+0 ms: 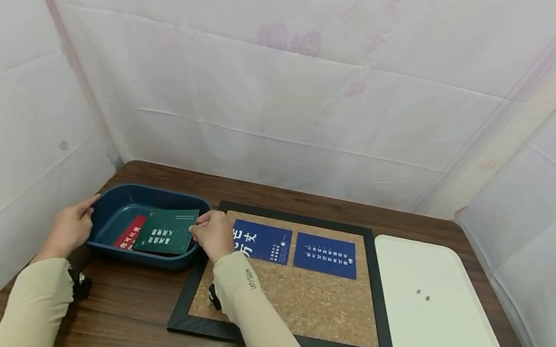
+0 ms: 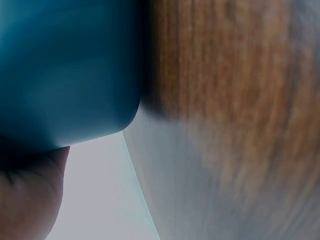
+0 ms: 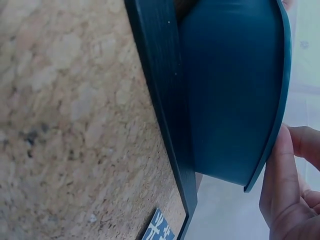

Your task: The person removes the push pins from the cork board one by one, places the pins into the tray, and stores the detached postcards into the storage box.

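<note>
My left hand (image 1: 67, 229) grips the left rim of a dark blue plastic basin (image 1: 112, 215); its thumb lies against the basin wall in the left wrist view. Over the basin's right side, my right hand (image 1: 215, 235) pinches the right edge of a green card (image 1: 167, 229) with white lettering. That card lies tilted inside the basin and partly covers a red card (image 1: 131, 232). In the right wrist view, the right fingers (image 3: 282, 172) are close to the basin's rim. The far side of the green card is hidden by the hand.
Right of the basin lies a cork board (image 1: 317, 308) in a black frame. Two blue cards, one partly behind my right hand (image 1: 267, 244) and one farther right (image 1: 326, 256), lie on its upper half. A white tray (image 1: 447, 343) holding two small pins (image 1: 427, 298) adjoins the board.
</note>
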Motion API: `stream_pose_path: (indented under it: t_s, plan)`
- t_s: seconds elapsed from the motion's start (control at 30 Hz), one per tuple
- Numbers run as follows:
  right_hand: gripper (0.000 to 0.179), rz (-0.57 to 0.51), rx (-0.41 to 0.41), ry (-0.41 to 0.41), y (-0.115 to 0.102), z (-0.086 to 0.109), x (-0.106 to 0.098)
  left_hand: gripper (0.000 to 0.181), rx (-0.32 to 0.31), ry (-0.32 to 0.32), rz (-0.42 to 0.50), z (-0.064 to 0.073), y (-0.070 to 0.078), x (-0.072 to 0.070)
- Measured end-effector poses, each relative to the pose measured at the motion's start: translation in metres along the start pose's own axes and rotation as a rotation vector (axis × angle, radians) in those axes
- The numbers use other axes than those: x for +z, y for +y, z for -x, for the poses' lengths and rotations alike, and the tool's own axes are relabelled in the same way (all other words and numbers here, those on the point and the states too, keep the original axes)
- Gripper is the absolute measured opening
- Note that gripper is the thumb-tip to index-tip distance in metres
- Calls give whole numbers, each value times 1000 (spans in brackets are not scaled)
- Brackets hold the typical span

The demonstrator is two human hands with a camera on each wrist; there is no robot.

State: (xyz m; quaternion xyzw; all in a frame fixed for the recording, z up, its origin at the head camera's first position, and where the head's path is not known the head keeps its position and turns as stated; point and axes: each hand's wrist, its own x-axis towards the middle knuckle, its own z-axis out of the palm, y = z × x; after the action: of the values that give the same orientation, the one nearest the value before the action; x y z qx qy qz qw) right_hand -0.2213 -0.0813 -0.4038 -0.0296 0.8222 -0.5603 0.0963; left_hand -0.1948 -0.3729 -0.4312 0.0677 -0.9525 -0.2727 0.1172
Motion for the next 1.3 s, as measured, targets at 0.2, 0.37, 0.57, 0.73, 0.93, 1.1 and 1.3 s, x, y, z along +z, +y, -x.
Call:
stream_pose_path:
  t_s: [0.2,0.37,0.57,0.73,0.93,1.1,1.3]
  plan:
    - [11,10,5,-7,-1,-1,-1,45,-10,-6,2,-1,0,-1]
    - [11,27,2,-11,0,-1,0,44,-19,-14,9,-1,1,-1]
    - [10,47,-30,-15,1,-1,-1,45,-33,-32,5,-2,0,-1]
    - [10,55,-35,-17,2,0,-1,45,-24,-28,3,-2,-1,-1]
    - [13,60,-31,-25,2,0,-1,46,-30,-39,9,-2,-1,-1]
    - [17,73,-37,-36,2,1,-2,46,-29,-42,7,-2,-1,-1]
    - [30,108,-47,-50,2,2,-3,47,-31,-44,14,-2,-1,0]
